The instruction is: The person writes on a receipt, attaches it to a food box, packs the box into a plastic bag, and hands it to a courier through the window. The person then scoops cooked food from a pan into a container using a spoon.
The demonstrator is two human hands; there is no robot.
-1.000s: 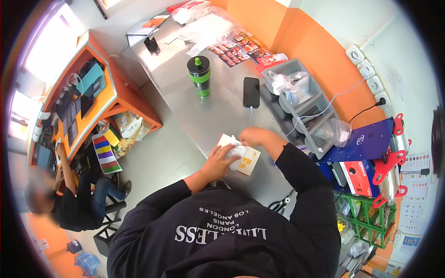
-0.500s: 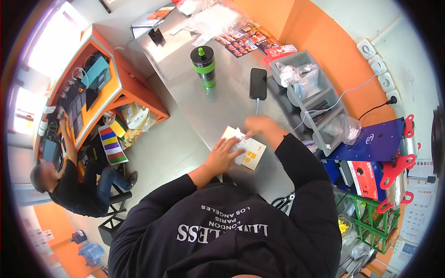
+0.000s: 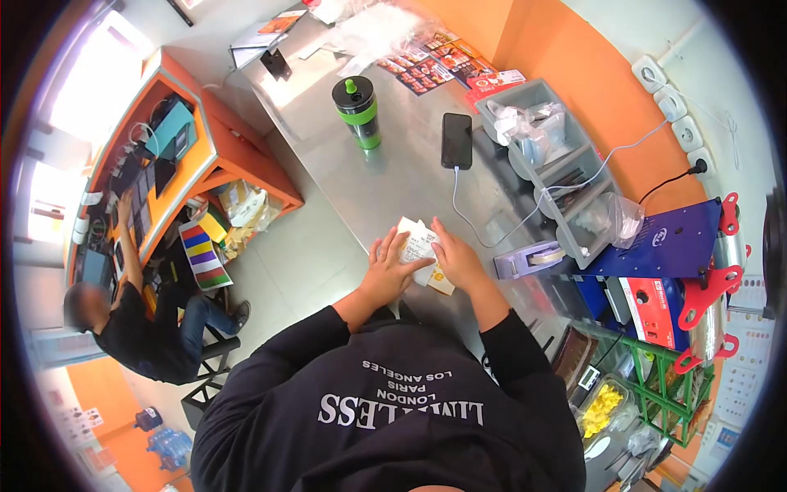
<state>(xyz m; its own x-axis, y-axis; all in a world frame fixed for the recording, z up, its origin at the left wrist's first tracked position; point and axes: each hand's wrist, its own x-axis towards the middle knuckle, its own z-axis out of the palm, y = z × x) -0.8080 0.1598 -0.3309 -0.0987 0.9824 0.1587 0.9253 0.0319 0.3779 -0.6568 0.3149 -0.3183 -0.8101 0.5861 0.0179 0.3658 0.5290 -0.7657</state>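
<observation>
At the near side of a grey, brushed-metal table (image 3: 324, 160): one white paper slip with dark printed text (image 3: 420, 244), lying over a flat cream-coloured piece with yellow markings (image 3: 441, 284), which shows past the slip's lower right end. Both items lie in front of the wearer's body, between the hands.

Left hand (image 3: 389, 269): unclenched, palm down, fingers extended and slightly spread, resting on the slip's left side; thumb laid across the printed face.

Right hand (image 3: 459, 261): unclenched, fingers straight and close together, touching the slip's right side.

Beyond the hands: one black smartphone (image 3: 457, 139), face up, joined at its near end to a pale charging cable (image 3: 461, 205); one upright tumbler with black lid and bright green bands (image 3: 357, 113), standing left of the phone; printed leaflets in red, orange and dark tones (image 3: 416, 72) toward the far end.

Right of the hands: one lavender tape dispenser (image 3: 516, 262), set near a grey plastic divided bin (image 3: 574, 241) containing clear plastic bags (image 3: 534, 125); one dark blue panel (image 3: 652, 252) just beside the bin; green plastic crates (image 3: 652, 381) lower down.

Left, across the floor: one seated person in dark clothing (image 3: 152, 332), an arm stretched over an orange desk (image 3: 246, 160).
</observation>
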